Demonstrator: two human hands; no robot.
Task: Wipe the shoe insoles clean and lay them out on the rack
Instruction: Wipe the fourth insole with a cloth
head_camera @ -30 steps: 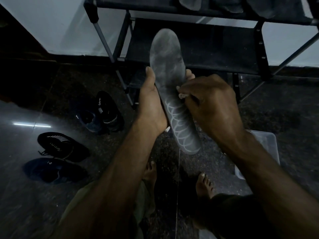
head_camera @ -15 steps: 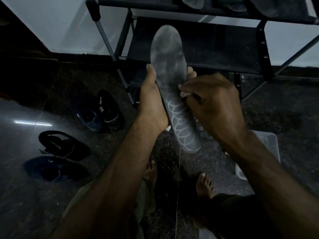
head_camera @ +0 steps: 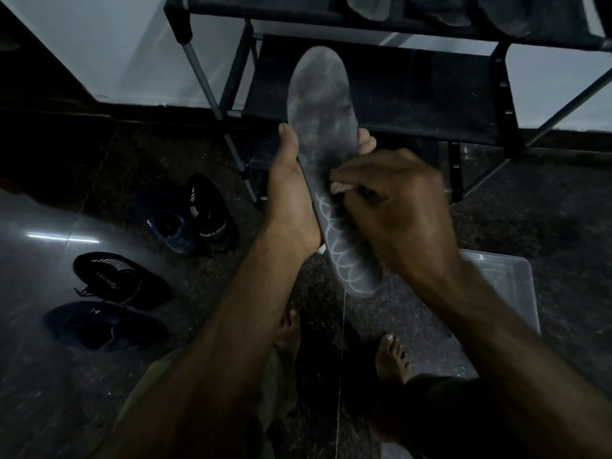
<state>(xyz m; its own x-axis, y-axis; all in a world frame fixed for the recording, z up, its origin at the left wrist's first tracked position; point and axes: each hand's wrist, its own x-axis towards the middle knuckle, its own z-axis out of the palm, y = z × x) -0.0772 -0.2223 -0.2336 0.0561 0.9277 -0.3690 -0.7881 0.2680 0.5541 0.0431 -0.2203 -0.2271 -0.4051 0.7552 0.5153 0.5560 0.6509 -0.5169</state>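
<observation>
Since the earlier frame the right hand had slid a little toward the middle of the insole, its fingers curled round a small pale cloth pressed against the grey face, while the insole itself had barely shifted. The left hand gripped the insole from its left edge, thumb up along the side and fingertips showing past the right edge. The insole stood tilted in the air in front of the rack, toe end up, with a looped white line pattern printed over its heel half; no readable writing showed on it. On the floor to the left lay four dark shoes: one black shoe carried small white lettering too blurred to read, and another shoe had a white-lettered band that could not be made out either. More insoles lay on the rack's top shelf, cut off by the frame's edge. The middle shelf behind the held insole was dark fabric. A clear plastic tub sat on the floor at the right, partly hidden by the right forearm; its contents could not be told. Bare feet stood below, between shoes and tub.
</observation>
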